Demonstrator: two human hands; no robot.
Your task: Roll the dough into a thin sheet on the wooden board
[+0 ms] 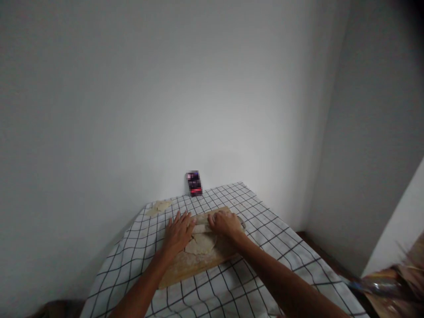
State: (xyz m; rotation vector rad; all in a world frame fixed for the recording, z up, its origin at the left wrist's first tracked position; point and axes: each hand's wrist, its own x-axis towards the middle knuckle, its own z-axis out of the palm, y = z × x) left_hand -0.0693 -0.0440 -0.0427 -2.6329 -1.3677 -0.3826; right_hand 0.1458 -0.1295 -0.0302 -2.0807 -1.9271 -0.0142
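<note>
A pale rolling pin (pixel 200 228) lies across a flat sheet of dough (pixel 201 245) on a wooden board (pixel 180 270). My left hand (pixel 179 232) rests flat over the pin's left end, fingers stretched forward and a little apart. Curled fingers of my right hand (pixel 227 225) close over the pin toward its right side. Both ends of the pin are hidden under or behind my hands. The near edge of the dough looks uneven, and pale flour dusts the board.
A white tablecloth (pixel 218 293) with dark grid lines covers the table. Thin dough pieces (pixel 159 207) lie at the far left. A blurred-out phone-like object (pixel 194 183) leans on the wall behind. A round rim (pixel 243 222) shows beside the board. Clutter (pixel 391 282) stands at lower right.
</note>
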